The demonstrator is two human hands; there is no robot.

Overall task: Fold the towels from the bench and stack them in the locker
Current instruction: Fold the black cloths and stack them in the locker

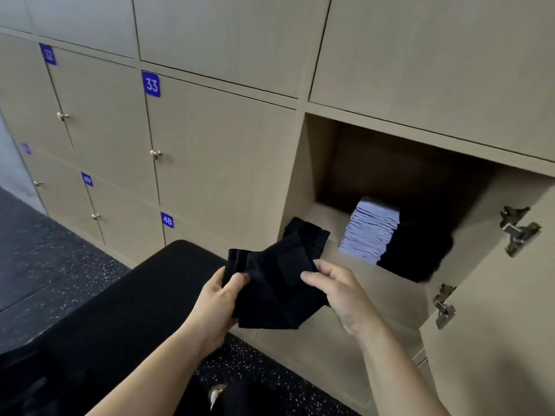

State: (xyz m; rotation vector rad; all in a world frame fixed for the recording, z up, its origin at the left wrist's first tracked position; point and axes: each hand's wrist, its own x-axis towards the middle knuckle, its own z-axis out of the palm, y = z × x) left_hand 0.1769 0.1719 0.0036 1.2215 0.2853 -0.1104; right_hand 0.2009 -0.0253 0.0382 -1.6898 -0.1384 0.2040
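Both hands up in front of the open locker (pixel 318 163). I see the left hand (pixel 223 295) gripping a folded black towel (pixel 270 283), thumb on top, and the right hand (pixel 339 292) pinching its right edge. Inside the locker are a tall stack of pale lilac towels (pixel 371 232), a dark pile (pixel 420 253) just right of it, and another black folded piece (pixel 309 232) at the front left lip. The door (pixel 492 295) hangs open at right. The black bench (pixel 144 295) is below left. The neighbouring doors are shut, labels 33 (pixel 151 84) and 48 (pixel 167 220).

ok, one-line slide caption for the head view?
Left hand and right hand hold a folded black towel before the open locker, which holds a pale folded stack.
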